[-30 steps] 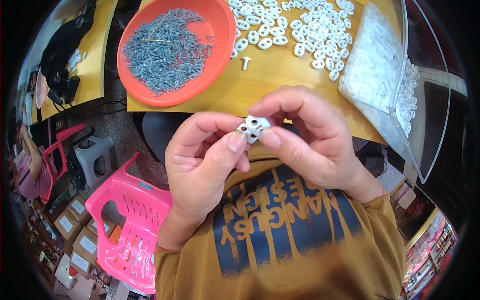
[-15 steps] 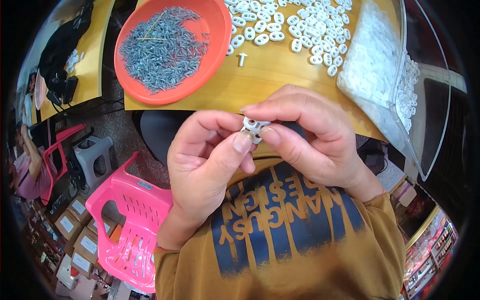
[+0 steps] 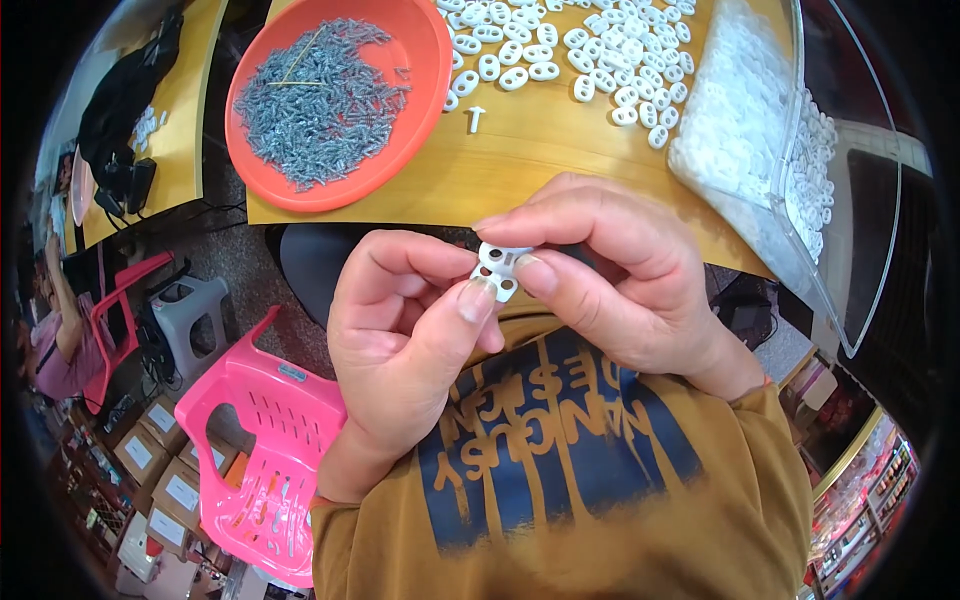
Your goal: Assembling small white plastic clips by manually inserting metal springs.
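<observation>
My left hand [image 3: 395, 335] and my right hand [image 3: 630, 275] meet in front of my chest, just off the table's near edge. The left thumb and fingers pinch a small white plastic piece with round holes [image 3: 505, 290]. Against it, in the right thumb and forefinger, is another white two-hole plastic piece [image 3: 496, 252]. Whether the two are joined cannot be seen, since the fingertips cover part of them. Beyond my hands a white T-shaped plastic pin [image 3: 475, 119] lies alone on the table, near many loose white oval two-hole pieces [image 3: 541, 71].
A red-orange bowl [image 3: 420, 130] of small metal springs [image 3: 330, 110] stands at the table's [image 3: 540, 160] left corner. To the right is a clear plastic bin [image 3: 795, 200] with bagged white pieces. A pink chair [image 3: 290, 400] and grey stool [image 3: 190, 315] stand left; another person [image 3: 62, 340] sits beyond.
The white pieces have tilted in my fingers, so more of their holes show. Both hands have shifted slightly, and the whole view has moved a little.
</observation>
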{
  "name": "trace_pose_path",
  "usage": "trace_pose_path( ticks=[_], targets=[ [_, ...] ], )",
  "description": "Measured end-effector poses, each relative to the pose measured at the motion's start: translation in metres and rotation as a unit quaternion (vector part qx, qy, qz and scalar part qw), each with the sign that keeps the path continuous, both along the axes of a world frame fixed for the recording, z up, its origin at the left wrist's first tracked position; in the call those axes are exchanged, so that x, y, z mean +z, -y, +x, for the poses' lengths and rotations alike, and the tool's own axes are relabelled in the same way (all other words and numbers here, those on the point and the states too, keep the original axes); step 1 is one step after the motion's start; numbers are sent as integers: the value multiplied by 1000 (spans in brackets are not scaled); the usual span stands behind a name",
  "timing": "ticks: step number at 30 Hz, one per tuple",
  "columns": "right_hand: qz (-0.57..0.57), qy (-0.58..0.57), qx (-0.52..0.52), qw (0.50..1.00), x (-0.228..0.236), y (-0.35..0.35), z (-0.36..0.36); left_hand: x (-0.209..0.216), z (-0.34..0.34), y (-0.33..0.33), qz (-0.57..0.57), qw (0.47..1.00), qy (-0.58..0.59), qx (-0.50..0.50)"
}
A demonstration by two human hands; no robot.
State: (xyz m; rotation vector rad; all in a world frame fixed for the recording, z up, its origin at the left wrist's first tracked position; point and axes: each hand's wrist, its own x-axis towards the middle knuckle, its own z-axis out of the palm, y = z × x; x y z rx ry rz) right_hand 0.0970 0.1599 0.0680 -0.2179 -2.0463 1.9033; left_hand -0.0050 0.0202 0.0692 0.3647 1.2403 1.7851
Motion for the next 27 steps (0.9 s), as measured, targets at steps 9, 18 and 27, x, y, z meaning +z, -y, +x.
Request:
trace_pose_path(
  ticks=[9,18,27],
  targets=[
    [68,-21,-11,997,-5,0,1,-1,10,-4,-4,999,21,26],
    [44,-52,-68,995,-9,14,2,-4,18,1,-3,998,-49,44],
    [44,-54,-68,995,-8,14,5,-2,24,1,-12,996,-57,72]
  ],
)
